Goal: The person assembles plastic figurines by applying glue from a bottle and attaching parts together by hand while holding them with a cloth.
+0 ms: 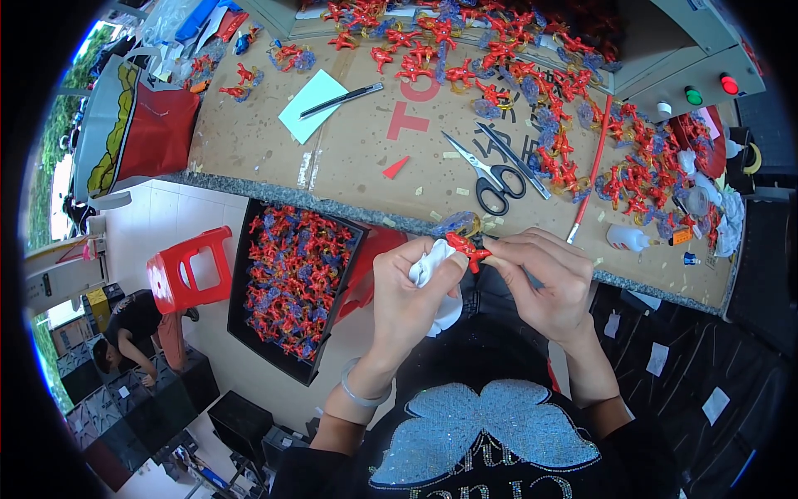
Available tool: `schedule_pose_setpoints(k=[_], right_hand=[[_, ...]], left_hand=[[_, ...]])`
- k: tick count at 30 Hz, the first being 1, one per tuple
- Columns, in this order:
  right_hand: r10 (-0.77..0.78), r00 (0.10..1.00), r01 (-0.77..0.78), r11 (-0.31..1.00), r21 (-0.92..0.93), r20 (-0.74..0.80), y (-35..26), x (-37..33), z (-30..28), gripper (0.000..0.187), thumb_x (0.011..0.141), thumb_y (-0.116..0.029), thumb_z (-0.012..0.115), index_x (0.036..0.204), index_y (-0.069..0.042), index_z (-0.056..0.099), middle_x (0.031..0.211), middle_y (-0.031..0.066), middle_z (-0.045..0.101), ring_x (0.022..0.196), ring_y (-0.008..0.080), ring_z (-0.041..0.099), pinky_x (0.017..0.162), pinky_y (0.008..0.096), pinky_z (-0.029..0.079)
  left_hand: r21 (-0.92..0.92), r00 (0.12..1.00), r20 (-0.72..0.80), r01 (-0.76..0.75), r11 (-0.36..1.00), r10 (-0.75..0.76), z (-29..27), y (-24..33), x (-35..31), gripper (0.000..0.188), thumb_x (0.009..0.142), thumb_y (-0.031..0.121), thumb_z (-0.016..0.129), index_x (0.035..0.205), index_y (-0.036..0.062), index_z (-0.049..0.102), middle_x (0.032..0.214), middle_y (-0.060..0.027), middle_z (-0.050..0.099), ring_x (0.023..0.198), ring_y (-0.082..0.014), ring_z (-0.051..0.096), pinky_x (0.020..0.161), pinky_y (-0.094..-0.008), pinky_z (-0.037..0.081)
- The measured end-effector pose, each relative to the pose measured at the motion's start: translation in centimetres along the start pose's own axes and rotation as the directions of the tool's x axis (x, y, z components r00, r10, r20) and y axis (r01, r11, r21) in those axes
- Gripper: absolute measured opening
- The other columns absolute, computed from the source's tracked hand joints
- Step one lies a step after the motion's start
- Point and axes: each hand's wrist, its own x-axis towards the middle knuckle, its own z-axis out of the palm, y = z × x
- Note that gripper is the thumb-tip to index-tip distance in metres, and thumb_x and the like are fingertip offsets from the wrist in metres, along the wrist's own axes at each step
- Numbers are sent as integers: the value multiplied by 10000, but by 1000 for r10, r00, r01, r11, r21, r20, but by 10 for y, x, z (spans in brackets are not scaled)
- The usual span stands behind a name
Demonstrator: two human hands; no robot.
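Near the table's front edge, a small red toy figurine (468, 248) with translucent purple and yellow parts is held between my two hands. My left hand (406, 299) grips it with finger and thumb, and a crumpled white cloth (446, 314) is bunched in the same palm. From the other side, the fingertips of my right hand (550, 279) pinch the figurine's end. Whether they also hold something tiny cannot be made out. Just beyond the hands lie black-handled scissors (490, 179) and metal tweezers (517, 162).
Many similar figurines (416, 66) cover the table's back and right. A black bin (291, 287) full of them stands left, below table height, by a red stool (191, 270). A white bottle (628, 239) is at right. Another person (137, 328) crouches at far left.
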Motion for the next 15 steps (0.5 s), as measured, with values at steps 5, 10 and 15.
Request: schedule_pose_setpoints(k=[5,10,15], right_hand=[[-8,1000,8,1000,-6,2,0,1,0,195,697,54,714,889,50,680,806,159,676,738,305,672,671,362,544],[-12,1000,12,1000,0,10,-1,2,0,199,695,56,716,890,53,678,799,158,672,730,303,669,664,357,542],[-25,1000,25,1000,1,0,-1,1,1,206,691,64,715,894,51,678,798,158,671,727,303,668,658,354,541]], left_hand=[[6,1000,-3,-3,1000,3,-1,-1,1,150,830,81,661,703,8,632,596,2,592,534,-20,515,486,-185,364],[0,1000,-7,-9,1000,9,0,0,0,145,827,77,656,703,5,636,591,2,588,531,-23,512,485,-188,362],[16,1000,-6,-1,1000,2,-2,-1,0,153,827,81,655,696,4,634,588,1,586,531,-26,514,485,-190,362]])
